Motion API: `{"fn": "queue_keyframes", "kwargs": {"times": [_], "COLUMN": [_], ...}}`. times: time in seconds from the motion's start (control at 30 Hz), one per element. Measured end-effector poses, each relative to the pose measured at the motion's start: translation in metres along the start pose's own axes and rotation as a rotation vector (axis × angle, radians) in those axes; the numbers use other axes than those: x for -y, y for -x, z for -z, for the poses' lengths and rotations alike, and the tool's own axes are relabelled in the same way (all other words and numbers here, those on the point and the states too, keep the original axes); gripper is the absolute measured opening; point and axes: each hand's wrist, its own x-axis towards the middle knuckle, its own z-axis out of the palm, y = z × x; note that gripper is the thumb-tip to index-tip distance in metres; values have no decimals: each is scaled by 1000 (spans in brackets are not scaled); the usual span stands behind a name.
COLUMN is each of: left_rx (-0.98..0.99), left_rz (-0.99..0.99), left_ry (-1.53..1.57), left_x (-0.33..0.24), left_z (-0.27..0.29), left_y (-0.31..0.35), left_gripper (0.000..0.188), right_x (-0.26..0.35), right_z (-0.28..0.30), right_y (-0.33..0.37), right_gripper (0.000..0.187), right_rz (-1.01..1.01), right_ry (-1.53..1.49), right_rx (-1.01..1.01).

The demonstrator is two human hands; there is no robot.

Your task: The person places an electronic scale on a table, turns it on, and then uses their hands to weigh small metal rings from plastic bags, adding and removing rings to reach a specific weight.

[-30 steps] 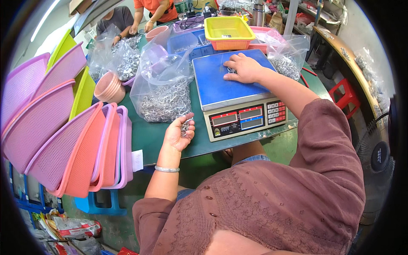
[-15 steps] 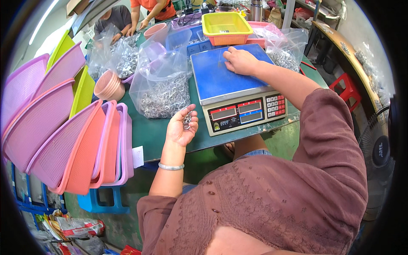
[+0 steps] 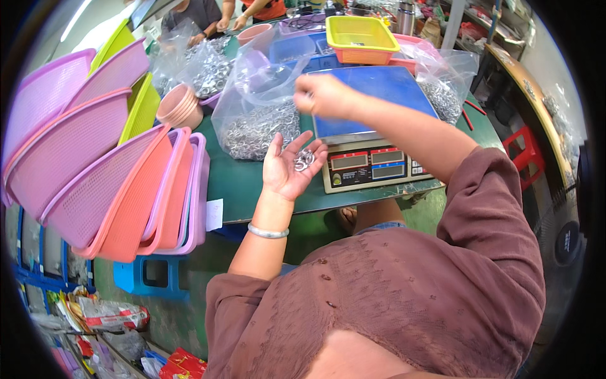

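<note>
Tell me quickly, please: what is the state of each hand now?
Left hand: open, palm up, a few small metal rings lying on it.
Right hand: fingers curled above the scale; whether it holds anything cannot be told.

Motion-blurred right hand (image 3: 322,95), its grip unreadable; co-workers' hands (image 3: 218,24) cut off by the top edge.

I count one scale (image 3: 366,136), one yellow basket (image 3: 360,35), three clear bags of metal rings (image 3: 259,126), and one blue stool (image 3: 154,278).
</note>
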Motion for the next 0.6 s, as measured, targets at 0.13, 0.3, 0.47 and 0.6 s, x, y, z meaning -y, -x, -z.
{"fn": "queue_keyframes", "kwargs": {"times": [0.13,0.3,0.47,0.6], "left_rx": [110,156,220,22], "left_rz": [-169,-269,-391,-293], "left_ry": [25,161,56,90], "left_x": [-2,-16,-22,-29], "left_z": [-9,15,-2,-39], "left_y": [11,16,17,8], "left_gripper": [46,36,32,24], "right_x": [62,74,72,64], "right_z": [-48,-73,-57,-3], "right_y": [16,17,18,28], "right_gripper": [19,20,25,25], "right_rz": [202,336,490,452], "right_ry": [184,214,163,86], "right_rx": [67,-7,-72,-173]}}
